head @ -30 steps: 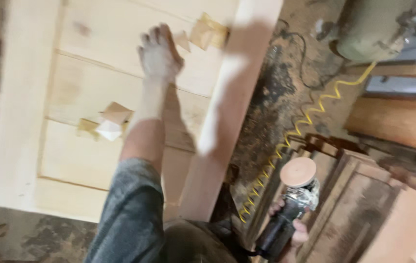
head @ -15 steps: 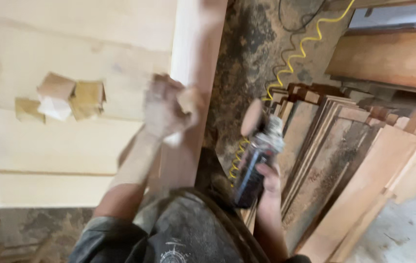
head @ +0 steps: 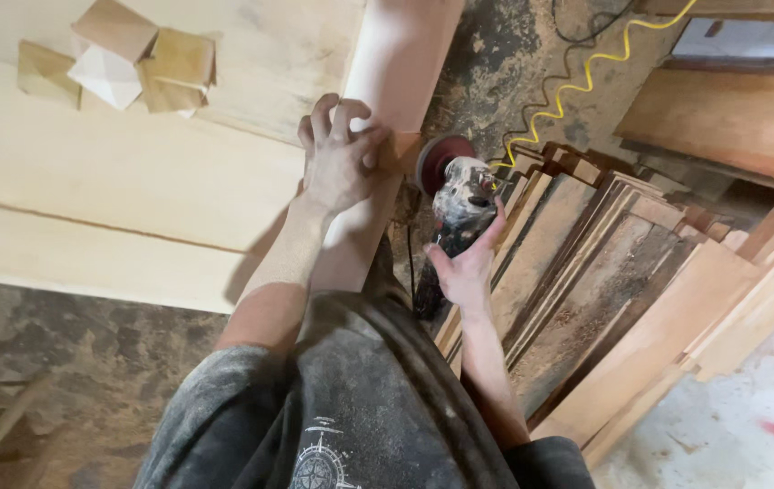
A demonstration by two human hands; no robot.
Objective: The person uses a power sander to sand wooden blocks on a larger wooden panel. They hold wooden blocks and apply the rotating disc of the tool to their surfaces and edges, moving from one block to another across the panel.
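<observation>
Nearest, the person's dusty grey shirt [head: 351,407] fills the bottom centre. The right hand [head: 466,264] is wrapped around a sander [head: 455,213], whose dark red disc sits beside the edge of a pale wooden panel [head: 133,181]. Just left, the left hand [head: 340,156] presses flat, fingers spread, on the panel's raised side rail. Stacked boards [head: 622,299] lean on the right. Farther left, folded sandpaper pieces [head: 124,59] lie on the panel. A yellow coiled hose [head: 577,77] runs far right.

Panel left, boards right, sander between.
Blocks [head: 120,59] lie on the panel [head: 133,172]; the sander [head: 455,204] sits between its edge and stacked boards [head: 622,299].
</observation>
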